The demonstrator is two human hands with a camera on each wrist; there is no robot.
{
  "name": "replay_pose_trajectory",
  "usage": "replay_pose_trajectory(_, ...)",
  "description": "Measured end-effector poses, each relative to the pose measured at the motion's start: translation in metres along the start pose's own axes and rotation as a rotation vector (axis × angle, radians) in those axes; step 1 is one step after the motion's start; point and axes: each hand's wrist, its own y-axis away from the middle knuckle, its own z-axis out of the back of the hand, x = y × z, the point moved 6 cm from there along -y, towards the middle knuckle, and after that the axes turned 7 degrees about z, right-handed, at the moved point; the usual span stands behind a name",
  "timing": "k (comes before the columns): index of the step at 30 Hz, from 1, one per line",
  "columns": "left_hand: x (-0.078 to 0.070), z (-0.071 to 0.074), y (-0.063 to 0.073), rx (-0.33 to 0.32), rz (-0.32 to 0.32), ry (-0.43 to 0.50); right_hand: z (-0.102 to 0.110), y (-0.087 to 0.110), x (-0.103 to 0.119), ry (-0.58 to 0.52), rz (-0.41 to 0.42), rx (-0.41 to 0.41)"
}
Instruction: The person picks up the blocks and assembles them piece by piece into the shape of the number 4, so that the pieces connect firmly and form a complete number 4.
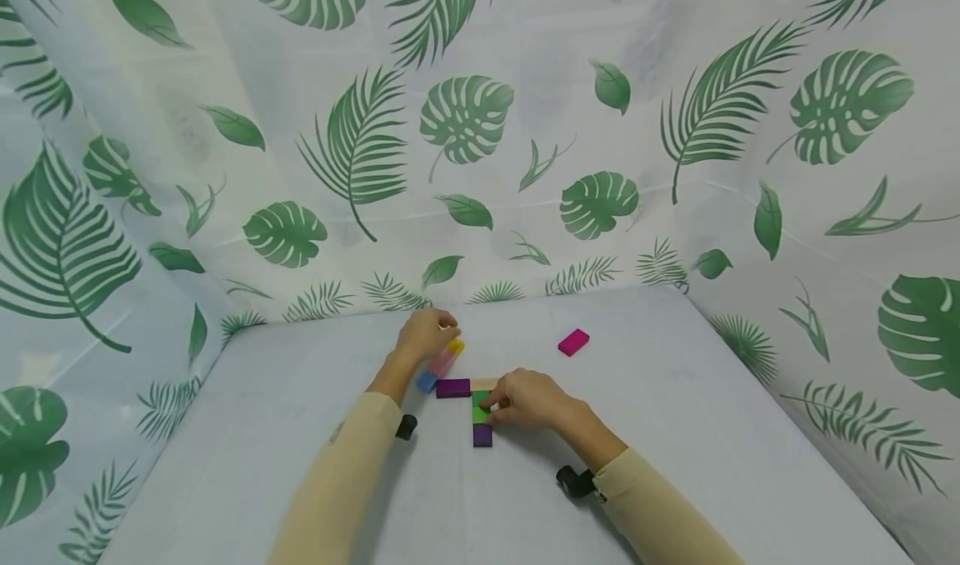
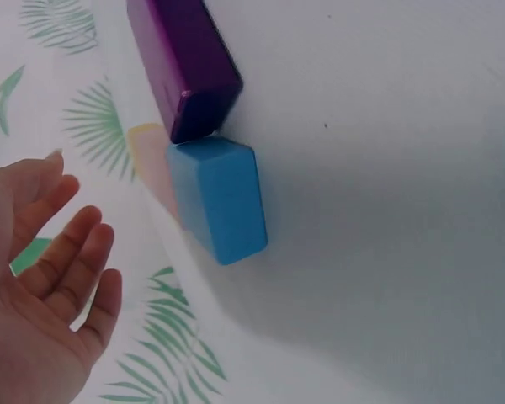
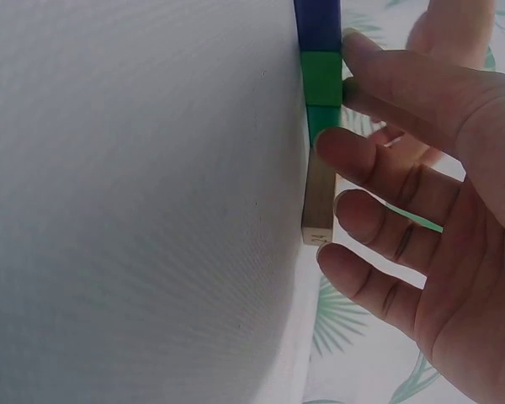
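Observation:
My left hand (image 1: 427,334) hovers beside the yellow block (image 1: 455,346) at the far end of a slanted row. A pink block (image 1: 441,364) and a blue block (image 1: 427,382) complete that row. In the left wrist view the fingers are loosely bent, apart from the blue block (image 2: 223,198). My right hand (image 1: 528,398) reaches over a green block (image 1: 480,411), fingertips at its top; exact contact is unclear. A dark purple block (image 1: 482,436) sits at its near end. A light wooden block (image 1: 483,384) and a purple block (image 1: 453,388) lie beyond it.
A bright pink block (image 1: 573,342) lies by itself at the back right of the white table (image 1: 637,398). Leaf-patterned curtains (image 1: 465,207) hang behind the table and along its sides. Black wrist devices (image 1: 576,482) stick out below both sleeves.

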Motion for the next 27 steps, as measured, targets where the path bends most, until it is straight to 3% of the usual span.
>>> replay_pose_trajectory(5, -0.008, 0.009, 0.010, -0.046, -0.102, 0.021, -0.001, 0.000, 0.000, 0.003, -0.005, 0.005)
replay_pose_trajectory(10, -0.027, 0.014, 0.029, -0.046, -0.239, 0.031, -0.001, 0.000, 0.000, -0.002, 0.008, -0.002)
replay_pose_trajectory(17, -0.045, 0.006, 0.066, 0.066, -0.376, 0.024, -0.002, -0.001, -0.001, -0.009, 0.020, -0.010)
replay_pose_trajectory(22, -0.040, -0.005, 0.087, 0.169, -0.434, 0.007, -0.001, -0.002, 0.000, 0.007, 0.024, -0.016)
replay_pose_trajectory(27, -0.032, -0.013, 0.103, 0.222, -0.489, 0.024, -0.001, -0.001, -0.001, -0.009, 0.016, -0.008)
